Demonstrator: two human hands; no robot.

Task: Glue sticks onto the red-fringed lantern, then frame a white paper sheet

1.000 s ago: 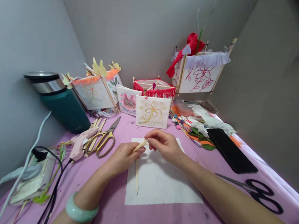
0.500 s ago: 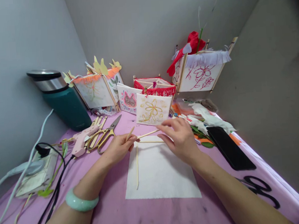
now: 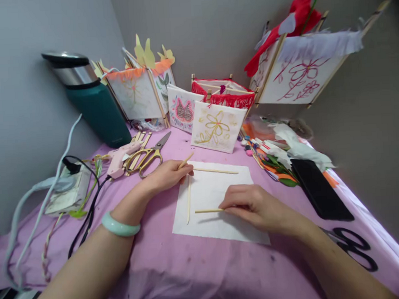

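Note:
A white sheet of paper (image 3: pixel 218 189) lies on the purple cloth before me. One thin wooden stick (image 3: pixel 217 171) lies along its far edge, and a second wooden stick (image 3: pixel 188 200) runs down its left side. My left hand (image 3: pixel 170 174), at the sheet's far left corner, is closed on a short wooden stick (image 3: pixel 187 159) that points up and right. Between the thumb and fingers of my right hand (image 3: pixel 257 204) is another wooden stick (image 3: pixel 208 210), held level over the sheet, its free end pointing left. The fingers cover that stick's right end.
Gold-handled scissors (image 3: pixel 149 157), a pink glue gun (image 3: pixel 123 158) and a power strip (image 3: pixel 70 189) lie left. Behind stand a teal bottle (image 3: pixel 98 115) and paper lanterns (image 3: pixel 132 97). A black phone (image 3: pixel 318 189) and black-handled scissors (image 3: pixel 356 248) lie right.
My right hand has drawn a stick from the sheet's far edge toward me and holds it lower over the paper. My left hand keeps its stick near the corner. The view has shifted.

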